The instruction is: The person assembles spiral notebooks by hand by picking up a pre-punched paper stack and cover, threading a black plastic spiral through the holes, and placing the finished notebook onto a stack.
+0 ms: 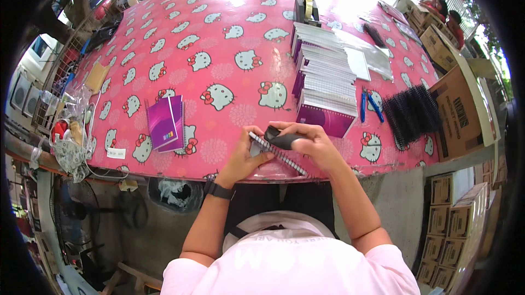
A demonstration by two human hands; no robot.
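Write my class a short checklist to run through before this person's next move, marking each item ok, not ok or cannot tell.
1. Left hand gripping the spiral-edged booklet: ok.
2. Right hand at that booklet: ok.
3. Dark item at the right hand identified: cannot tell.
4. Spiral sound along its whole length: cannot tell; partly covered.
5. Black coils on the table, to the right: ok.
6. Two purple booklets at left squared up: not ok; they overlap askew.
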